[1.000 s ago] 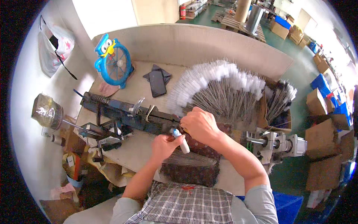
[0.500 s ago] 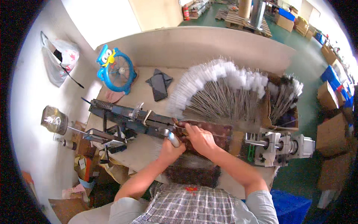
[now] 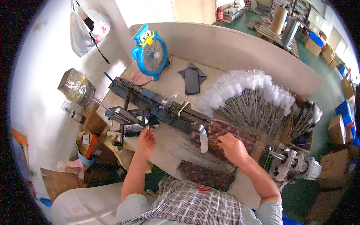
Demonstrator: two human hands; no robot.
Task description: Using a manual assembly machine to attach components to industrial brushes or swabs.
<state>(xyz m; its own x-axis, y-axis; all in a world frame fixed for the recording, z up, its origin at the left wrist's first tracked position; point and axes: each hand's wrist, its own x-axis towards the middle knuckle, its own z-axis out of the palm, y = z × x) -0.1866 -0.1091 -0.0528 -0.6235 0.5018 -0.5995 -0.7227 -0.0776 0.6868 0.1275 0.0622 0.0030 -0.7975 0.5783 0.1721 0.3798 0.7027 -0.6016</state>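
A long dark blue metal machine (image 3: 165,108) lies across the workbench. My left hand (image 3: 145,138) reaches up to its left part, and its fingers close on a small metal lever (image 3: 144,124). My right hand (image 3: 233,148) rests on a dark patterned cloth (image 3: 228,131) at the machine's right end and pinches a thin wire (image 3: 215,142). A white strip (image 3: 203,140) hangs from the machine between my hands. A loose bundle of thin wires (image 3: 189,152) lies in front of me. Behind my right hand, a wide fan of wire brushes with white tips (image 3: 247,95) spreads out.
A blue bird-shaped desk fan (image 3: 150,50) and a dark phone (image 3: 192,80) sit at the back of the bench (image 3: 168,80). A grey motor unit (image 3: 294,167) stands at the right. A wrapped jar (image 3: 77,87) and a hanging plastic bag (image 3: 86,22) are at the left. Cardboard boxes (image 3: 337,129) stand at the far right.
My left hand has moved left from the machine's middle to the lever. My right hand has dropped from the machine onto the patterned cloth. The view has tilted lower.
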